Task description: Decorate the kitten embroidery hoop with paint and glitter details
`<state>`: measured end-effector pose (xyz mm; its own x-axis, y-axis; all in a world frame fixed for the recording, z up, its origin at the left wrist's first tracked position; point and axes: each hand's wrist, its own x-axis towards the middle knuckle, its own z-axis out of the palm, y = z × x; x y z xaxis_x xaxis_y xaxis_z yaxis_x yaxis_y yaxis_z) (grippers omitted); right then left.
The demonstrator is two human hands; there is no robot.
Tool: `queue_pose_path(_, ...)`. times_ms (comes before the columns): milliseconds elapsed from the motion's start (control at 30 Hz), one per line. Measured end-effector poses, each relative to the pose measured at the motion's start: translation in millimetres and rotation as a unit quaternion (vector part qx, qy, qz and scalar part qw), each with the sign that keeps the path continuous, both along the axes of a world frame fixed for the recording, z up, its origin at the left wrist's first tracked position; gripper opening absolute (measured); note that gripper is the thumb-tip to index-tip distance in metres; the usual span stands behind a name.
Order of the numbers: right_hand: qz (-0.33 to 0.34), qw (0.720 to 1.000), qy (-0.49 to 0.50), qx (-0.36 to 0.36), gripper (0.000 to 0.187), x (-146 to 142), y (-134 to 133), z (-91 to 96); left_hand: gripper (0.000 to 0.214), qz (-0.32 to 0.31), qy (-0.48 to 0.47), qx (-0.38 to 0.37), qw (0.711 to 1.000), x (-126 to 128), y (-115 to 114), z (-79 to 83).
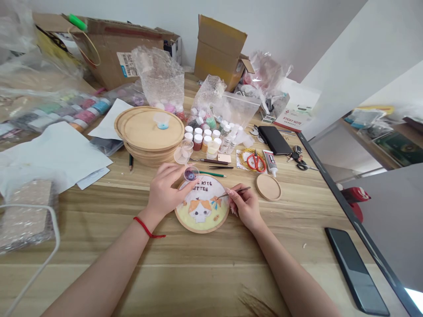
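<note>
Detailing the kitten disc [200,208] on the desk [185,281] seems in hand: left hand [167,189] pinches a cup [191,174] at its eleven o'clock, right hand [246,204] pinches a thin tool [243,190] at two; next calls for steadiness.

Two hands [246,207], one kitten disc [202,204], one phone [357,270], one glue tube [270,163], one green pencil [211,174].

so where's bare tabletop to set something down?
Right forearm to phone, bar a small pale scrap. White cable to left forearm. Also between the forearms, just in front of the round kitten picture. Crowded: behind that picture, with jars and stacked wooden trays.
</note>
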<state>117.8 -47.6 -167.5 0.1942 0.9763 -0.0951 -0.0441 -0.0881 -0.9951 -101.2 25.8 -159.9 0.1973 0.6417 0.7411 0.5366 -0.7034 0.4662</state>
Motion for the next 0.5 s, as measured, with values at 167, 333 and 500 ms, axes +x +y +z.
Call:
queue_pose_path(167,-0.019,0.999,0.05,0.003,0.038,3,1,-1.0,0.027,0.003,-0.002,-0.002,1.0,0,0,-1.0)
queue_pose_path(333,-0.033,0.997,0.056,0.045,0.034,8,8,16.2,0.031,-0.001,0.002,0.01,1.0,1,0,-2.1)
queue_pose_path(500,0.012,0.995,-0.001,0.104,0.029,-6,21,48.8,0.038,-0.003,0.036,0.022,0.999,0,-1,-1.9)
